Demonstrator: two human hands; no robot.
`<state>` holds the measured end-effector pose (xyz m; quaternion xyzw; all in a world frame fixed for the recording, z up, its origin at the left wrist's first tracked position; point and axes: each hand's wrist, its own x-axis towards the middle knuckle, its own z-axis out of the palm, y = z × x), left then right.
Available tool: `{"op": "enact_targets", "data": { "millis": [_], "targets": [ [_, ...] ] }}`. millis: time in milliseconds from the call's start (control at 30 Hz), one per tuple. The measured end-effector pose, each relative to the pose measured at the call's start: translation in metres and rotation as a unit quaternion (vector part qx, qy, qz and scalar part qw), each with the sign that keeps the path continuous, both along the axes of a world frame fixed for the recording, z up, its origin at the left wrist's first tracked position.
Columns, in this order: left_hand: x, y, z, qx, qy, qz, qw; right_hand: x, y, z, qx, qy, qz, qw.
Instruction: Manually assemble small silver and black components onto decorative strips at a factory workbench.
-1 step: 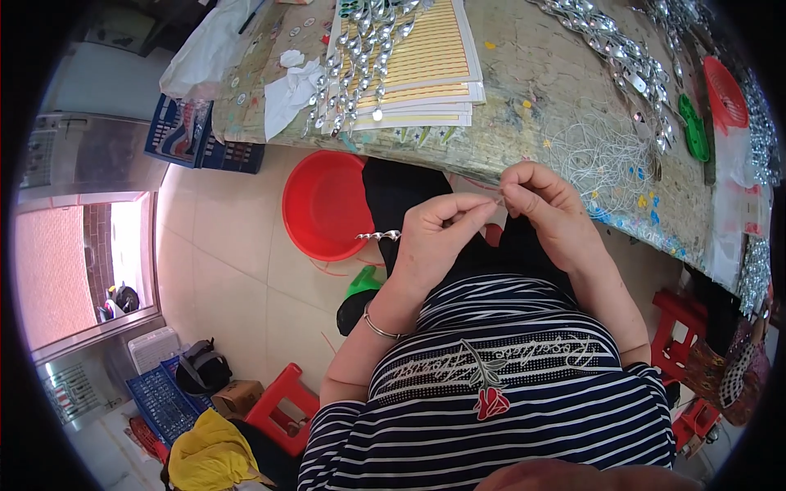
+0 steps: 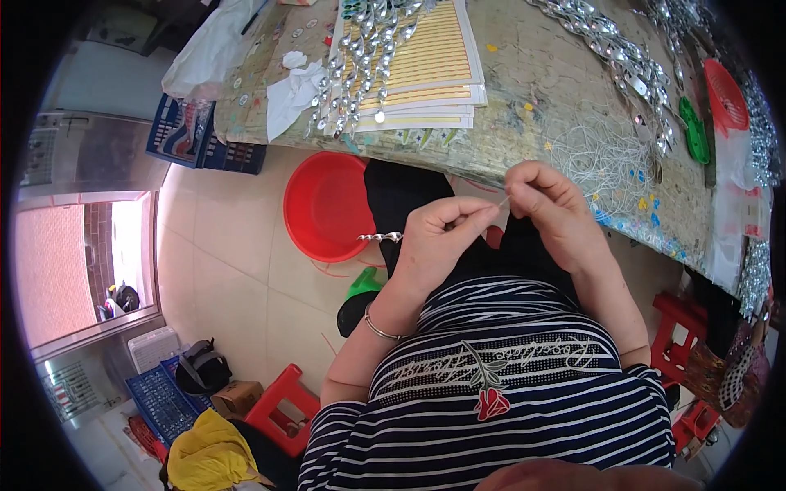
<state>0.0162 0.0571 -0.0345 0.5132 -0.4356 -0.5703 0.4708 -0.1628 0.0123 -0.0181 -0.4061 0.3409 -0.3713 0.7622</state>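
Note:
In front of my lap, my left hand [image 2: 438,241] is closed, with thumb and forefinger pinched on a thin pale cord [image 2: 504,201]. A shiny silver twisted strip [image 2: 379,237] sticks out on the outer side of this hand; its other end is hidden behind the palm. My right hand [image 2: 553,217], by the table's front edge, pinches the other end of the cord, with the fingers curled. A short length of the cord shows between the fingertips of both hands.
The worn table [image 2: 508,147] carries silver strips [image 2: 360,65] on yellow-lined sheets, a tangle of white cord [image 2: 602,151], more silver strips [image 2: 626,61], a green tool [image 2: 693,129] and a red basket [image 2: 726,92]. A red basin [image 2: 323,209] and red stool [image 2: 284,409] stand on the floor.
My fingertips have drawn slightly apart, my right hand moving a little to the right. More of the cord shows between them.

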Motion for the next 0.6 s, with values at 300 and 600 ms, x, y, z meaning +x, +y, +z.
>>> {"op": "enact_targets", "data": {
  "millis": [300,600],
  "targets": [
    [0.006,0.001,0.007,0.003,-0.008,-0.067,0.998,-0.002,-0.011,0.013,-0.022,0.046,0.027,0.998],
    [0.005,0.001,0.001,-0.026,0.002,-0.179,0.983,-0.022,-0.027,0.032,-0.054,0.043,-0.09,0.994]
  ]
}}
